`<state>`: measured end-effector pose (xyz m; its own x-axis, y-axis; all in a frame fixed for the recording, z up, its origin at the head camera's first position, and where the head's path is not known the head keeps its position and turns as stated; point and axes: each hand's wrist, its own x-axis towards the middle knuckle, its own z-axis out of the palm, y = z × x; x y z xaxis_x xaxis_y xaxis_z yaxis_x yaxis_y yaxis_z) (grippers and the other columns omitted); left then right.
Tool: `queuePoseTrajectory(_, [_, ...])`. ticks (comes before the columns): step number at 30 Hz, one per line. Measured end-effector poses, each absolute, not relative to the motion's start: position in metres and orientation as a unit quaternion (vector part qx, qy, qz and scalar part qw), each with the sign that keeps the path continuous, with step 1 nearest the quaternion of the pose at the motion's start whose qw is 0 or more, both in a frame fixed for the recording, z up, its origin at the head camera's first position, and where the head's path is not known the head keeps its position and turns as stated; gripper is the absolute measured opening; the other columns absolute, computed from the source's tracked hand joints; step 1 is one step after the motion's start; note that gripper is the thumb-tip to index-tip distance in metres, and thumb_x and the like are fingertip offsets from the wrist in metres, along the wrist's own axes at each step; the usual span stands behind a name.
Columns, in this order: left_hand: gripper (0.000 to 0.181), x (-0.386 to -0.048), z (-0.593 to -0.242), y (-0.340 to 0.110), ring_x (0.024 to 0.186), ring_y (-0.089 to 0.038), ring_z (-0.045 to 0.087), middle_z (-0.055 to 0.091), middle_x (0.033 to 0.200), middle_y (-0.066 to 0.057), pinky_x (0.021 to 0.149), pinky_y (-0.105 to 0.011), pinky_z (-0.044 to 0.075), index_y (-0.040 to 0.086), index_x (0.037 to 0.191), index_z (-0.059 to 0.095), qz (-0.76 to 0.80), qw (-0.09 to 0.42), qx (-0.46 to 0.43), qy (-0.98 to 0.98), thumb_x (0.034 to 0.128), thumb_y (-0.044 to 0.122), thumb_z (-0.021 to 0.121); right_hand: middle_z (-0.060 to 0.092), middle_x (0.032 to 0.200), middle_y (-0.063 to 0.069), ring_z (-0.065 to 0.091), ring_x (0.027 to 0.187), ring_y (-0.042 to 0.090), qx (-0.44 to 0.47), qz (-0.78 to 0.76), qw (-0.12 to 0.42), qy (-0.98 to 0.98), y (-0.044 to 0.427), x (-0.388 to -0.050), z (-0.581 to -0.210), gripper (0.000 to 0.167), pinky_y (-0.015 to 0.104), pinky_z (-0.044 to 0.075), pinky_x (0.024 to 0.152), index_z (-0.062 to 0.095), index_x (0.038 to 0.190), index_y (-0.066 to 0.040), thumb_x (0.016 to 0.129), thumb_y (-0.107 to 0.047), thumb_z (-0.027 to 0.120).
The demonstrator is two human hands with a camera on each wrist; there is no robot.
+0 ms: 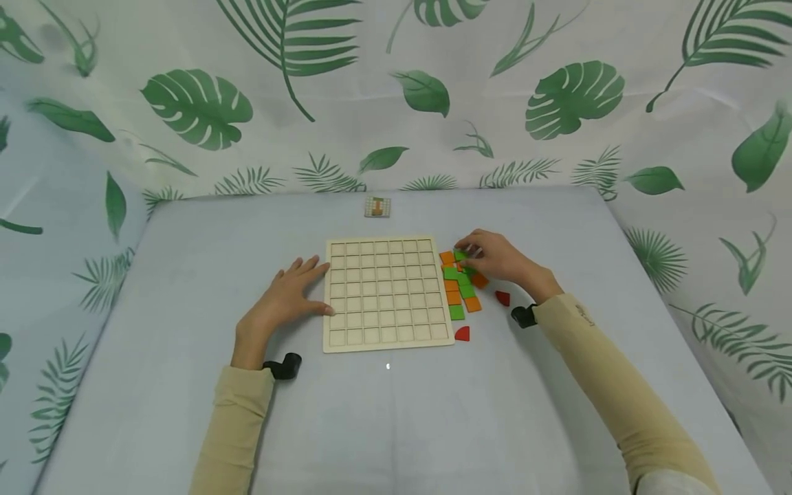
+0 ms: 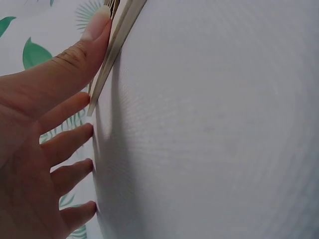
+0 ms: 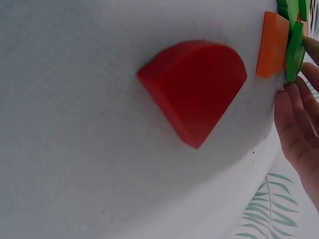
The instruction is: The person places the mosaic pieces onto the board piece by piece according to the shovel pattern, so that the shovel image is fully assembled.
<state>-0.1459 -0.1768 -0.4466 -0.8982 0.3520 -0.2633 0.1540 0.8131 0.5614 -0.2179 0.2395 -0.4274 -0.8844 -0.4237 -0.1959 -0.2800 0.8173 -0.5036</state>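
Note:
A pale wooden grid board (image 1: 388, 352) lies on the table, its square cells bare. My left hand (image 1: 287, 295) is spread at the board's left side; its thumb (image 2: 97, 25) rests on the board edge and the other fingers are extended. On the board's right side, my right hand (image 1: 495, 258) reaches into a pile of green and orange square tiles (image 1: 453, 298). Its fingertips pinch a green tile (image 3: 295, 52), beside an orange tile (image 3: 272, 45). Part of the pile is hidden under this hand.
Two red quarter-round pieces lie apart from the pile: one red piece (image 1: 463, 334) by the board's lower right corner, another red piece (image 3: 197, 89) below my right wrist. A small patterned card or block (image 1: 377, 207) sits behind the board. Leaf-printed cloth (image 1: 383, 124) hangs around the table.

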Motion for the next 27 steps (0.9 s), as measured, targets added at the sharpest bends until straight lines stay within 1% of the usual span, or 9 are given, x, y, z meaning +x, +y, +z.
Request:
queuePoseTrajectory(5, [0.097,-0.1464,-0.4462,-0.1754,0.159,-0.043,0.006,0.018,0.171,-0.018,0.126,-0.065,0.002,0.011,0.162,0.033,0.274,0.18,0.132,0.936,0.084,0.04,0.084,0.063,0.12,0.021,0.061,0.106,0.035,-0.185,-0.236,0.149,0.942,0.2381,-0.2195,-0.4294,0.034,0.05,0.055,0.094,0.069,0.127,0.003,0.097,-0.013,0.072])
queuePoseTrajectory(11, [0.097,-0.1464,-0.4462,-0.1756,0.159,-0.043,0.006,0.019,0.171,-0.017,0.126,-0.066,0.003,0.012,0.162,0.033,0.272,0.177,0.133,0.937,0.0843,0.041,0.084,0.065,0.117,0.021,0.061,0.106,0.035,-0.17,-0.239,0.157,0.943,0.236,-0.2219,-0.4295,0.035,0.05,0.054,0.096,0.071,0.125,0.004,0.096,-0.016,0.073])
queuePoseTrajectory(19, [0.097,-0.1456,-0.4446,-0.1751,0.159,-0.043,0.007,0.019,0.171,-0.018,0.126,-0.067,0.003,0.01,0.162,0.034,0.276,0.175,0.134,0.935,0.0846,0.039,0.084,0.066,0.119,0.022,0.061,0.106,0.034,-0.145,-0.255,0.178,0.939,0.2347,-0.2266,-0.4284,0.035,0.049,0.054,0.095,0.069,0.124,0.005,0.096,-0.016,0.071])
queuePoseTrajectory(23, [0.096,-0.1454,-0.4449,-0.1757,0.159,-0.043,0.007,0.019,0.171,-0.018,0.126,-0.066,0.003,0.01,0.162,0.034,0.277,0.176,0.133,0.935,0.0849,0.039,0.084,0.066,0.118,0.021,0.062,0.106,0.034,-0.129,-0.266,0.186,0.937,0.2348,-0.2276,-0.4294,0.034,0.049,0.053,0.096,0.067,0.121,0.003,0.095,-0.018,0.073])
queuePoseTrajectory(27, [0.096,-0.145,-0.4462,-0.1758,0.159,-0.043,0.007,0.019,0.171,-0.018,0.126,-0.066,0.003,0.01,0.162,0.033,0.275,0.175,0.133,0.936,0.0852,0.039,0.084,0.067,0.116,0.02,0.062,0.107,0.034,-0.116,-0.274,0.181,0.937,0.2356,-0.2277,-0.4326,0.031,0.048,0.054,0.095,0.065,0.116,0.0,0.095,-0.021,0.074])
